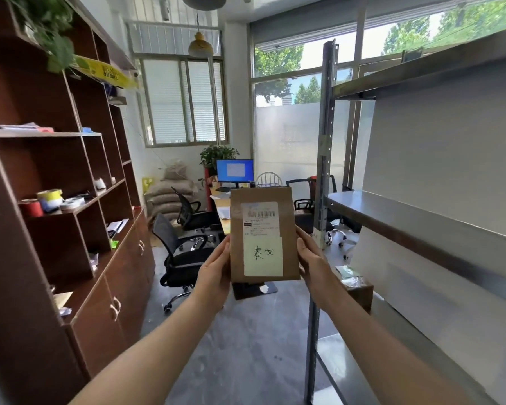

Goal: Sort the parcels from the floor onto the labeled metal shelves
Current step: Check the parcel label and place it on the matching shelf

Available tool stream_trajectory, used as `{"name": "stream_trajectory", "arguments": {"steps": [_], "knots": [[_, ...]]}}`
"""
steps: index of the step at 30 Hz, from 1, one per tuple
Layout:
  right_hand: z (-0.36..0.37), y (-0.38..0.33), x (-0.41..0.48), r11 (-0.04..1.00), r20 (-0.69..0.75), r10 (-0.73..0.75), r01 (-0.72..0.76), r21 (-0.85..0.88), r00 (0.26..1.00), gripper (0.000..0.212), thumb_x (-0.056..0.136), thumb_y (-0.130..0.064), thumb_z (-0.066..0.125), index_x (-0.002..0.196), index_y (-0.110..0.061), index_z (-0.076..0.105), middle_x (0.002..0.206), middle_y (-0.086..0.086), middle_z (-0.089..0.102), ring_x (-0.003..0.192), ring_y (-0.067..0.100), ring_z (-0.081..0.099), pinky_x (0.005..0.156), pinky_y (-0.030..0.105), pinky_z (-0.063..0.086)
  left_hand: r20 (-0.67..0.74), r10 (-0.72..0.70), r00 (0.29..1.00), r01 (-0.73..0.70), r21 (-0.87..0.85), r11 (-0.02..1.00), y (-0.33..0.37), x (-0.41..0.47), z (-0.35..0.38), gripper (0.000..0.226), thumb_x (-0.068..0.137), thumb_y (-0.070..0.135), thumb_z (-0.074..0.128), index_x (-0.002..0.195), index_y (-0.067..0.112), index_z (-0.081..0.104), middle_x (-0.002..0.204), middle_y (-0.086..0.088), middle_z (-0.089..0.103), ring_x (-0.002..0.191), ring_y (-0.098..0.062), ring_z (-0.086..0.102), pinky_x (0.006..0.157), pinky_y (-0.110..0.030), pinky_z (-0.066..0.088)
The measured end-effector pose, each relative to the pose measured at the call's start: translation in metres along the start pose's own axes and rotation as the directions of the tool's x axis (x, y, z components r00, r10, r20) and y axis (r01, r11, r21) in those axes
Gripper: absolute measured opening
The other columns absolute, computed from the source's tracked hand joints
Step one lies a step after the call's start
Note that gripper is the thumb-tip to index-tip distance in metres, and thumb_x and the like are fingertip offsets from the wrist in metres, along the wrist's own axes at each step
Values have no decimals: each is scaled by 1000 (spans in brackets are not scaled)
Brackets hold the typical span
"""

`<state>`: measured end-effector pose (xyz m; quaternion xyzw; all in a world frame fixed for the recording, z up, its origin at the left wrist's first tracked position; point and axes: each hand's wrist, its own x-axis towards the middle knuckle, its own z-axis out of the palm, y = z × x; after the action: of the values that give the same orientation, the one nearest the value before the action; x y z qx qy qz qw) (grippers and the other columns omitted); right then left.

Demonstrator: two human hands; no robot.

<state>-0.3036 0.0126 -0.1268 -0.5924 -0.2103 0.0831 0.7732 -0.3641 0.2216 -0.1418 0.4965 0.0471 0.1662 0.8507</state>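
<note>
Beside the metal shelves [392, 209], left hand [215, 276] and right hand [311, 258] grip a parcel [263, 229] (grey floor [246, 346] below).

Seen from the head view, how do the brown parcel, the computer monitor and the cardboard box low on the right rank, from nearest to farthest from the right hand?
1. Brown parcel: gripped by the right hand at its right edge.
2. Cardboard box: low on the right, just past the wrist.
3. Computer monitor: at the room's far end, left of the parcel's top.

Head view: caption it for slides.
Left hand and right hand hold a flat brown cardboard parcel beside grey metal shelves.
</note>
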Motion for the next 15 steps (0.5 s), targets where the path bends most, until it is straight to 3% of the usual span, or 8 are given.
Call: {"name": "stream_trajectory", "arguments": {"steps": [4,7,15], "knots": [[0,3,22,999,54,18,-21,50,998,35,105,-26,44,136,-35,55,128,-9,68,123,16,60,96,35,50,-50,26,998,-24,26,999,-2,12,-4,38,101,25,56,139,23,61,134,-9,68,124,-30,63,100,-49,51],[1,11,32,996,69,53,-58,74,996,34,105,-26,45,136,-36,56,125,-8,69,118,16,63,83,31,52,-87,38,995,-35,40,999,-1,17,-7,38,101,22,57,139,20,60,132,-10,69,124,-30,64,100,-46,53],[4,32,50,992,115,86,-96,82,990,35,105,-26,46,138,-34,54,124,-6,70,114,16,65,78,29,51,-164,67,984,-65,23,998,-11,29,-20,41,96,24,61,137,21,62,131,-12,69,123,-32,64,95,-47,56]]}}
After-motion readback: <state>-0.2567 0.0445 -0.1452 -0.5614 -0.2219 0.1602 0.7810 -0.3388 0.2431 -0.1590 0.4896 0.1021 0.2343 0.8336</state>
